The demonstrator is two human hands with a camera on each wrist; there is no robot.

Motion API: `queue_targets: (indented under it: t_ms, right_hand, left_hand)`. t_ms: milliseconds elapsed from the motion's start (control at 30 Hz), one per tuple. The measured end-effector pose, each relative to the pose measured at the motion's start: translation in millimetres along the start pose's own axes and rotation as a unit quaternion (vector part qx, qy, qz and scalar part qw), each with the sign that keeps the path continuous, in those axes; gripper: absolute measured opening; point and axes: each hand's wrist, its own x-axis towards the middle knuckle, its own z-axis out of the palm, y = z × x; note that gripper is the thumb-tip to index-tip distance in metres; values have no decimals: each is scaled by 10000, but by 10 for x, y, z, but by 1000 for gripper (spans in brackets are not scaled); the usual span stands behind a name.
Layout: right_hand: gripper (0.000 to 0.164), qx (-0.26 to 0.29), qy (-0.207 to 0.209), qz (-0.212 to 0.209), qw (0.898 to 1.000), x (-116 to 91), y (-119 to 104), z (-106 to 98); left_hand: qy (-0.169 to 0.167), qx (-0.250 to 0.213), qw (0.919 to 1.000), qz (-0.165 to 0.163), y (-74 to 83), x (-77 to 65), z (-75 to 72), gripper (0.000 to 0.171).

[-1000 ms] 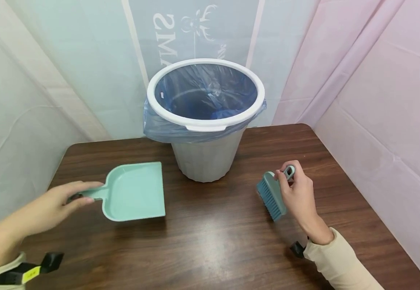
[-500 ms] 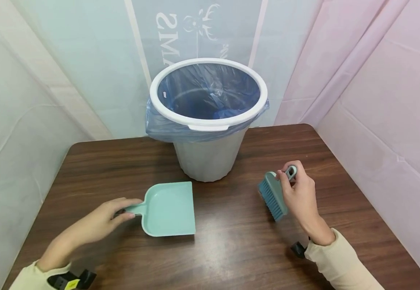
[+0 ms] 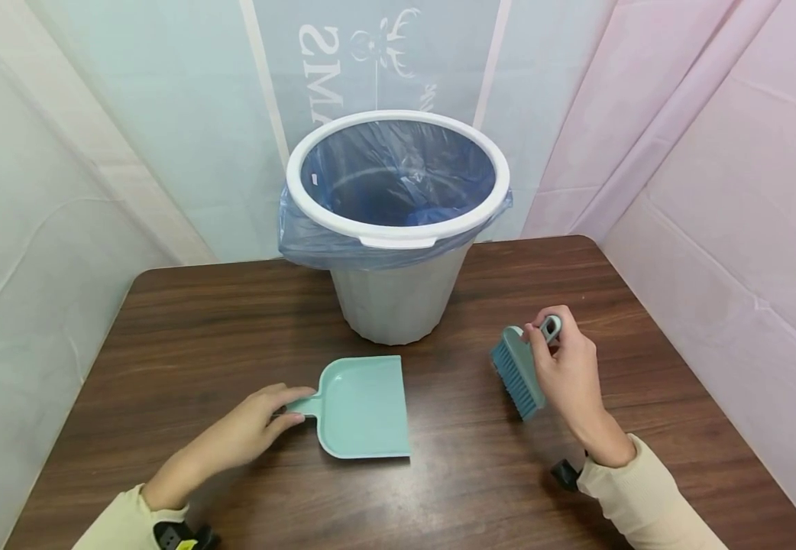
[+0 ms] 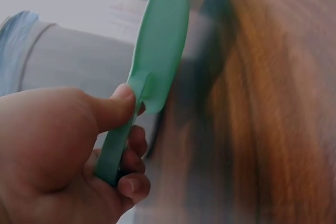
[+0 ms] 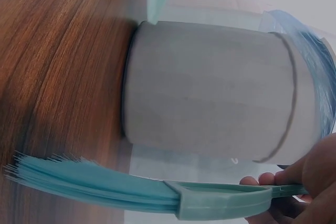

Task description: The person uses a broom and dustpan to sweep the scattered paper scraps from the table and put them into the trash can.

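My left hand [image 3: 250, 429] grips the short handle of a mint-green dustpan [image 3: 364, 409], thumb along one side and fingers curled round the other. Its flat front edge faces right, and in the left wrist view the dustpan [image 4: 163, 40] shows a gap and a shadow between it and the wood. On the right, my right hand [image 3: 568, 367] pinches the looped handle of a teal hand brush [image 3: 518, 370]. The bristles [image 5: 89, 182] point down and to the left, their tips close over the tabletop in the right wrist view.
A grey trash bin [image 3: 398, 302] with a white rim and a blue plastic liner [image 3: 322, 248] stands at the back middle of the dark wooden table [image 3: 219, 321]. Pale fabric walls [image 3: 735, 214] enclose the table at the back and sides.
My left hand has carried the dustpan right and toward me, lower over the table and nearer the brush. The right hand with the brush has stayed nearly still.
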Motion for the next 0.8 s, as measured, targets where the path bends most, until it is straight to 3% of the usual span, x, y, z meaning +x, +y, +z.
queue_targets:
  t_ms: [333, 500, 667, 800]
  right_hand:
    - [13, -65, -152, -139, 9998, -4, -60, 27]
    - [17, -208, -258, -445, 9985, -33, -109, 43]
    - [20, -343, -435, -1136, 9920, -89, -182, 65]
    - [7, -118, -760, -2094, 9748, -142, -270, 121]
  left_hand:
    - [14, 156, 9996, -240, 78, 150, 220, 37]
    - [84, 271, 9991, -302, 93, 209, 298, 37]
    - [74, 319, 9989, -343, 122, 296, 401, 37]
    - [137, 260, 9992, -289, 162, 371, 455, 37]
